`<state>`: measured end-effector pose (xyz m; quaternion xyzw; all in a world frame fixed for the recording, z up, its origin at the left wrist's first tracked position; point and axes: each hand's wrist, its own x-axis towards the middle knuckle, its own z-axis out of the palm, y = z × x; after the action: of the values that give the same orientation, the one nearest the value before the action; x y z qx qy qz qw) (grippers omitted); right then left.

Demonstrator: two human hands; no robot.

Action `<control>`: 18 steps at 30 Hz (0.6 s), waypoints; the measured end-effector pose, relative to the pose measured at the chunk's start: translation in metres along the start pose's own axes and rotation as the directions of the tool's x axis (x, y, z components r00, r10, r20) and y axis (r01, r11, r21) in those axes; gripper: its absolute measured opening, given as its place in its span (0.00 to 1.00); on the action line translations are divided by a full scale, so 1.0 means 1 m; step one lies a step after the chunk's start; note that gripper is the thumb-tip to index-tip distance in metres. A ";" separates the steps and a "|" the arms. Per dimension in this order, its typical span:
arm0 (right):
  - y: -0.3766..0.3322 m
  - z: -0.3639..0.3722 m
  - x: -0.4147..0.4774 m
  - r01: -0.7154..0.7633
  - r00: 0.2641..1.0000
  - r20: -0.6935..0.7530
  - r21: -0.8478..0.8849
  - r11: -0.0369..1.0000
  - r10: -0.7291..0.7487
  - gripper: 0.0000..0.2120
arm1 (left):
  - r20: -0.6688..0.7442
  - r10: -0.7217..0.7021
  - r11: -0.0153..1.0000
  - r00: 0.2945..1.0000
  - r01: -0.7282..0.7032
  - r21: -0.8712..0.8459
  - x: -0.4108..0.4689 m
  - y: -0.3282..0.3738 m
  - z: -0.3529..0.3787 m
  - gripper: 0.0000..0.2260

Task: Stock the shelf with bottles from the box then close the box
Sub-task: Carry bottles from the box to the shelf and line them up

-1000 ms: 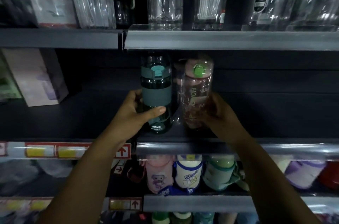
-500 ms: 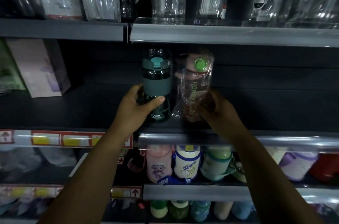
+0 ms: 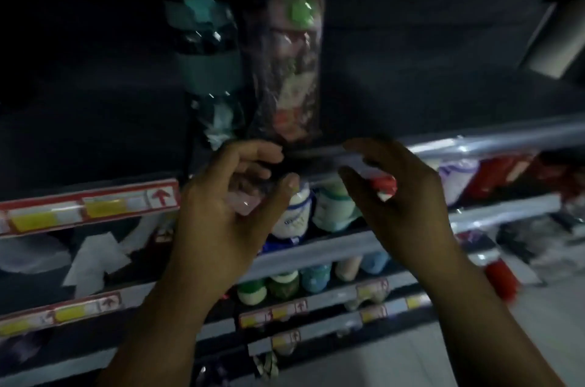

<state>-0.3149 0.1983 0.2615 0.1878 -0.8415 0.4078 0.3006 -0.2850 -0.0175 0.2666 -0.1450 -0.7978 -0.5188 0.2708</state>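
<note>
Two bottles stand side by side on the dark shelf [image 3: 95, 120]: a teal-lidded green bottle [image 3: 207, 66] on the left and a plastic-wrapped pinkish bottle with a green cap [image 3: 289, 70] on the right. Both hands hover in front of the shelf's edge, below the bottles and apart from them. My left hand [image 3: 228, 206] has loosely curled fingers and holds nothing. My right hand [image 3: 395, 196] is likewise relaxed and empty. The box is out of view. The picture is blurred by motion.
Lower shelves hold several small bottles and cups [image 3: 297, 209] behind grey rails with red and yellow price strips [image 3: 85, 206]. More small bottles [image 3: 285, 285] stand one shelf lower. A pale floor [image 3: 538, 323] shows at the lower right.
Both hands have let go of the two bottles and pulled back towards me. The camera has tilted downward and the view now shows more lower shelves.
</note>
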 end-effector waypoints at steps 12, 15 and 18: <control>0.081 -0.105 -0.195 -0.438 0.829 0.163 -0.406 0.802 0.535 0.23 | 0.530 -0.081 0.996 0.844 0.059 0.060 -0.135 -0.027 0.166 0.19; 0.101 -0.152 -0.249 -0.470 0.764 0.133 -0.555 0.687 0.631 0.27 | 0.592 -0.022 0.992 0.806 -0.057 0.114 -0.172 -0.005 0.214 0.20; 0.117 -0.209 -0.308 -0.522 0.675 0.088 -0.645 0.558 0.733 0.29 | 0.646 0.015 0.972 0.763 -0.163 0.169 -0.211 0.024 0.268 0.22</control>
<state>-0.0759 0.4571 0.0935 -0.1608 -0.9707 0.1773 0.0201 -0.1769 0.2458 0.0770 -0.3208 -0.8856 -0.3352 0.0211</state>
